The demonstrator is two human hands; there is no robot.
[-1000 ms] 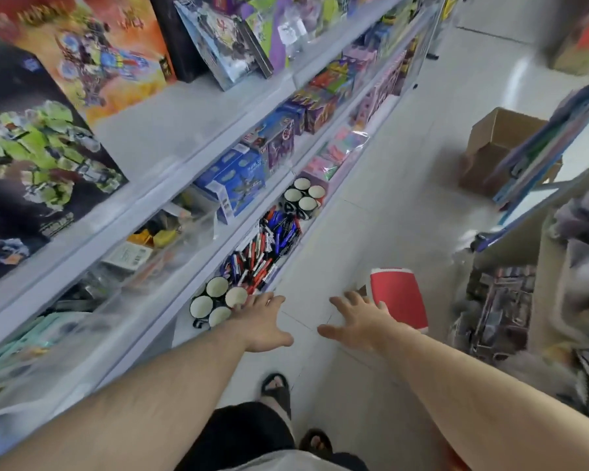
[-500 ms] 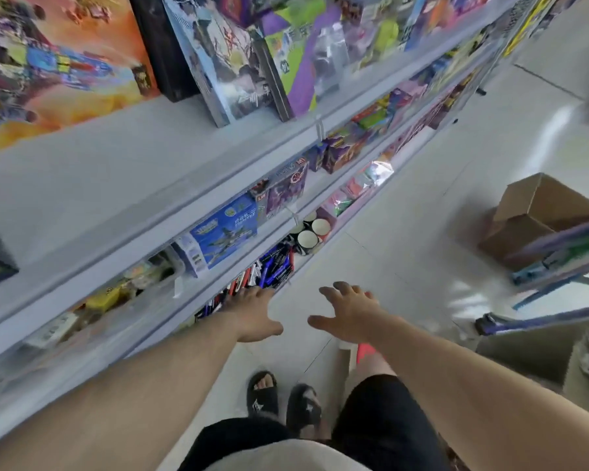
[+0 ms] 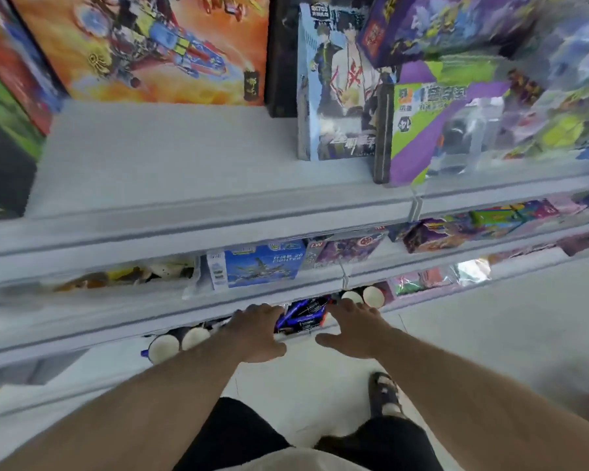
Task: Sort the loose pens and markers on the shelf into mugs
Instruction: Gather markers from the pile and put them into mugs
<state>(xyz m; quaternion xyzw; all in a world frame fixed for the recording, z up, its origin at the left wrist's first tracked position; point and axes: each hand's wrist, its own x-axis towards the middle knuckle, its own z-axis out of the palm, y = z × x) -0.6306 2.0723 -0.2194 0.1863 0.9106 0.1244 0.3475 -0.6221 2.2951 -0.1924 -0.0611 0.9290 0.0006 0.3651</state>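
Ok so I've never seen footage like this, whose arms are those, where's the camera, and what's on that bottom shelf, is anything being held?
There is no machine here: these are a person's two bare arms, filmed by a wide-angle camera worn on the head, looking forward and down. That is why you see shorts and a sandal below. The left hand and right hand reach toward the lowest shelf, fingers spread, holding nothing. Between them lies a pile of pens and markers, mostly blue and partly hidden. White-rimmed mugs stand at either side: the left mugs and the right mugs. Higher shelves carry toy boxes.
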